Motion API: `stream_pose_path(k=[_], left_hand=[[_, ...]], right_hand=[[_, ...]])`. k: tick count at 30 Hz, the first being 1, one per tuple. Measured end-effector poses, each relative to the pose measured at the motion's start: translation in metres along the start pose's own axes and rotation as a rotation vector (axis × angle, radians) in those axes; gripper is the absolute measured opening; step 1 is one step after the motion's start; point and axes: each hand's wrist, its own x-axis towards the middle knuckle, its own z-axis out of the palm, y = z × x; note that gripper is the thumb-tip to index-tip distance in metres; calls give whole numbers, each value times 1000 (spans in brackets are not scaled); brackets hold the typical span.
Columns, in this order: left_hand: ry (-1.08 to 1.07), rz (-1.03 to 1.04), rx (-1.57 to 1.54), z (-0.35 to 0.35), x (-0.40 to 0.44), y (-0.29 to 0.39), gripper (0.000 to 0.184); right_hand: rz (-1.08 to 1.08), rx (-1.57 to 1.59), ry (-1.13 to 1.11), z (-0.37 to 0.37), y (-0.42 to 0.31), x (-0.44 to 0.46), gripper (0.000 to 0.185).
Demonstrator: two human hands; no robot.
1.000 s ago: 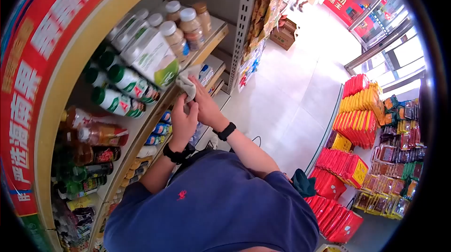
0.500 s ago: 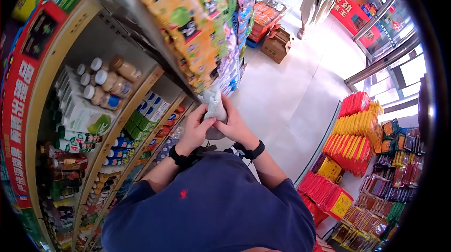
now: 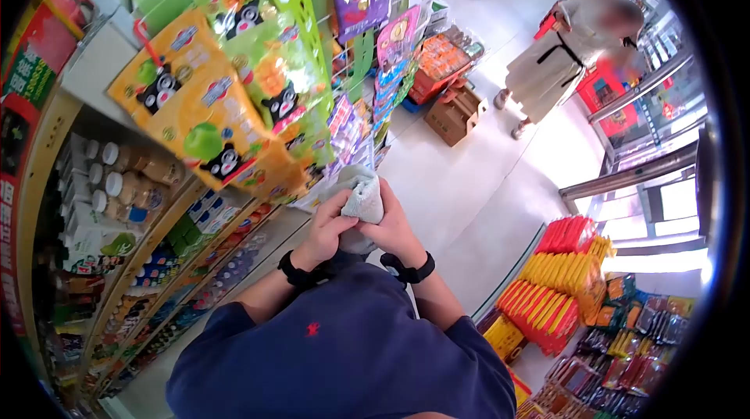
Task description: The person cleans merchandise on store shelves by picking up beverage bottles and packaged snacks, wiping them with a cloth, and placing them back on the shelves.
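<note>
Between my two hands is a pale grey-green cloth (image 3: 362,199), bunched and folded, held in front of my chest. My left hand (image 3: 326,225) grips its left side, thumb pressed against the lower edge. On the other side my right hand (image 3: 393,224) wraps round the cloth, its thumb close to the left one. More of the same pale cloth seems to hang under the hands, partly hidden. Just beyond the cloth hang yellow snack bags (image 3: 215,134) and green snack bags (image 3: 273,67) on red hooks.
Shelves with bottles (image 3: 129,185) and cartons run along my left. A cardboard box (image 3: 453,116) stands on the floor ahead, beside a crate of orange packs (image 3: 445,56). A person (image 3: 558,60) stands farther off. Stacked red and yellow packages (image 3: 547,294) lie to my right.
My view has shifted toward the hanging snack bags, which look larger and nearer. The cloth stays in both hands, its folded end turned more toward me. The person ahead appears closer.
</note>
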Motion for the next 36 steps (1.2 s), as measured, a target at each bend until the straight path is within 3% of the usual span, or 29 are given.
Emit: stream_pose_path(k=[2,5,8,11,12,15,19,21,24,25,27,29,31,32,34,36], left_hand=[[15,23,-46,14,30,-2,34],[118,98,119,32,66,0,31],[21,199,274,38,104,11,33],[106,266,345,45,128,19,36],[72,299,351,47,137,27,42],[68,251,136,56,150,23,48],[-12,269,289,61,173,29,53],[81,265,269,75,196,22,47],[-32,382,379,91,233,38,31],[-7,376,389,98,245,39,31],[-26,566,398,108,272,43,31],[34,643,522,116,290,63,29],[443,794,1018,123,297,78,31],[463,794,1026,128,299,76,31],[1055,629,1251,141,298,72,31],[1172,582,1242,145,303,67,32]], right_hand=[[13,-44,-15,-24,-9,24,85],[65,-216,54,-50,-20,48,87],[-129,-268,185,-76,-32,74,98],[-242,-284,251,-92,-40,95,109],[-293,-369,242,-100,-37,100,120],[-404,-374,190,-119,-24,119,123],[-503,-366,81,-148,-9,149,131],[-533,-307,1,-177,3,171,135],[-555,-309,-8,-208,-6,190,144],[-685,-349,78,-212,-14,201,144],[-913,-602,277,-226,-41,223,142],[-1007,-643,369,-240,-50,245,136],[-1028,-618,319,-240,-64,273,126],[-1020,-579,249,-238,-59,287,121],[-992,-605,57,-224,-78,314,110],[-962,-660,-65,-211,-81,327,109]])
